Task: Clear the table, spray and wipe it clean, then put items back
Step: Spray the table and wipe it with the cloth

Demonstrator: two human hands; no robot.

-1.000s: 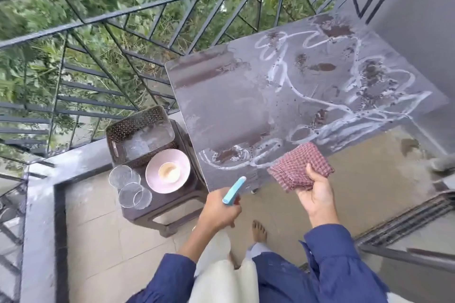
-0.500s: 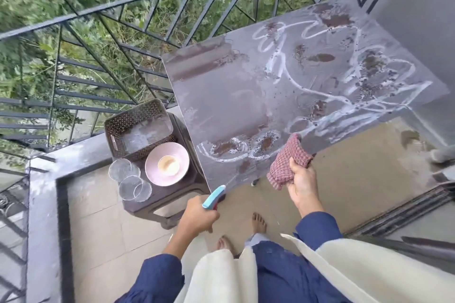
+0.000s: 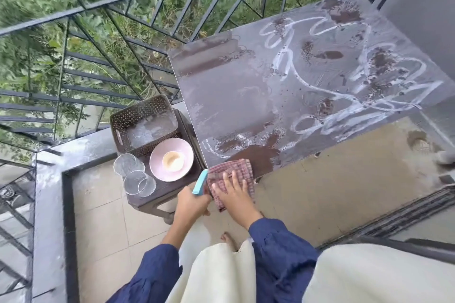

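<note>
Farthest left, beyond the railing [image 3: 138, 0], there is only greenery. Just inside it stands a low stool [image 3: 170, 188] beside the table's left edge. The stool carries a basket [image 3: 128, 115], a cluster of glasses [image 3: 134, 172] and a pink plate [image 3: 155, 162] with a cup [image 3: 173, 161] in it. These look like the cleared items, parked close so they can go back easily.

Next comes the left hand [image 3: 190, 204], fingers curled round a sprayer [image 3: 200, 182]. Only the blue trigger shows above the fist; the bottle itself is hidden. It is held low, off the table's near corner, probably to keep it ready without blocking the wipe.

Just to its right, the right hand [image 3: 234, 194] lies flat with straight fingers, pressing a checked cloth [image 3: 236, 167] onto the near left corner of the table [image 3: 234, 96]. The flat palm spreads pressure over the cloth. Part of the cloth hangs over the edge.

Further right, the tabletop is wet, with white foam lines [image 3: 344, 98] and brown stains [image 3: 381, 61] over most of the right half. The wiping therefore seems barely begun. A dark mat [image 3: 406, 211] lies on the floor at far right.
</note>
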